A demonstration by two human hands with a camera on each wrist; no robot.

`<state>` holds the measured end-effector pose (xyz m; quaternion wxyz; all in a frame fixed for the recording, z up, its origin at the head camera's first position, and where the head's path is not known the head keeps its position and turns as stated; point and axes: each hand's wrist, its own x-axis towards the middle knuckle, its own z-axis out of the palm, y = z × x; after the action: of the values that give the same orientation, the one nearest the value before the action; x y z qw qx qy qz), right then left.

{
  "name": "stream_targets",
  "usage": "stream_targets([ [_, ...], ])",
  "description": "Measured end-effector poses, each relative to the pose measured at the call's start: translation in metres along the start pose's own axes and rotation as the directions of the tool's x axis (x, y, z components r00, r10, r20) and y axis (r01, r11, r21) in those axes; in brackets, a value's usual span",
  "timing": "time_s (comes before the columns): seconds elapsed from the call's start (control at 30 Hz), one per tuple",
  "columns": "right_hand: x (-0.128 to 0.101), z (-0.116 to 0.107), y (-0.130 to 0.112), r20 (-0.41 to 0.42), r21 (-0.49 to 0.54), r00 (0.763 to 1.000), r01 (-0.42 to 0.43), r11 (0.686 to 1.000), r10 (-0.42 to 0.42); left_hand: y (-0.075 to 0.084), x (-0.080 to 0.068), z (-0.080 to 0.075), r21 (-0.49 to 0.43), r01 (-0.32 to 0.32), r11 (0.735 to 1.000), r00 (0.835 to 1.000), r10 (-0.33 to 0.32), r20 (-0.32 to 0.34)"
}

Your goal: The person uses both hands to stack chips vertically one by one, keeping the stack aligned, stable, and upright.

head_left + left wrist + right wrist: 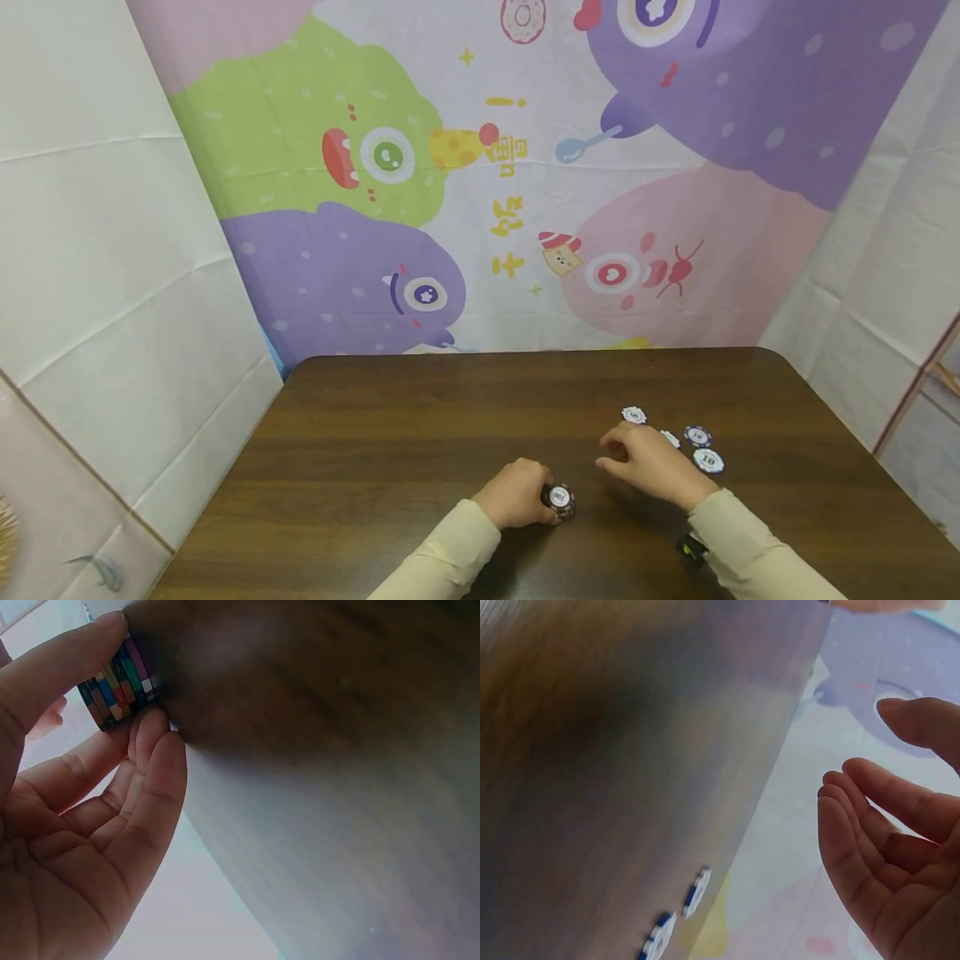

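Note:
A short stack of poker chips [559,500] stands on the dark wooden table [420,417] near its front edge. My left hand [517,494] grips that stack from the left; in the left wrist view the thumb and fingertips [150,724] pinch the striped chip stack [120,686]. My right hand [647,463] hovers over the table just right of the stack, its fingers loosely curled and holding nothing [885,847]. Several loose white and blue chips lie beyond it: one [633,414] at the back, one [697,436] and one [708,460] to the right. Two chips [696,891] show edge-on in the right wrist view.
A cartoon-printed backdrop [525,167] hangs behind the table, with white cloth walls [112,250] on both sides. The table's left half is bare wood. A black wrist strap [692,548] sits under the right sleeve.

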<state>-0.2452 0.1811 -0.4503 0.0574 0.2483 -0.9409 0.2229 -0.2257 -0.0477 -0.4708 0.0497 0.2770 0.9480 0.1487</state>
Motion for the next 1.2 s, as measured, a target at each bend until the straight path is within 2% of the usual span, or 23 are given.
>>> stream_targets([
  [0.17,-0.002,-0.009,0.011,-0.018,-0.006,0.998,-0.066,0.998,0.066,0.000,0.000,0.000,0.010,0.002,1.000,1.000,-0.002,0.007],
  [0.5,-0.001,-0.017,0.043,-0.068,-0.061,0.989,-0.133,0.989,0.129,0.002,-0.001,-0.002,0.001,0.012,1.000,1.000,-0.012,0.018],
  [0.73,0.005,-0.019,0.063,-0.012,-0.096,0.984,-0.176,0.980,0.176,0.002,-0.001,-0.002,-0.002,0.021,1.000,1.000,-0.021,0.018],
  [1.0,0.008,-0.016,0.076,0.052,-0.121,0.970,-0.230,0.966,0.238,0.000,0.000,0.001,-0.049,0.010,0.999,1.000,-0.009,0.020],
  [1.2,0.010,-0.013,0.085,0.072,-0.150,0.969,-0.226,0.963,0.238,-0.001,0.001,0.002,-0.039,0.005,0.999,1.000,-0.004,0.016],
])
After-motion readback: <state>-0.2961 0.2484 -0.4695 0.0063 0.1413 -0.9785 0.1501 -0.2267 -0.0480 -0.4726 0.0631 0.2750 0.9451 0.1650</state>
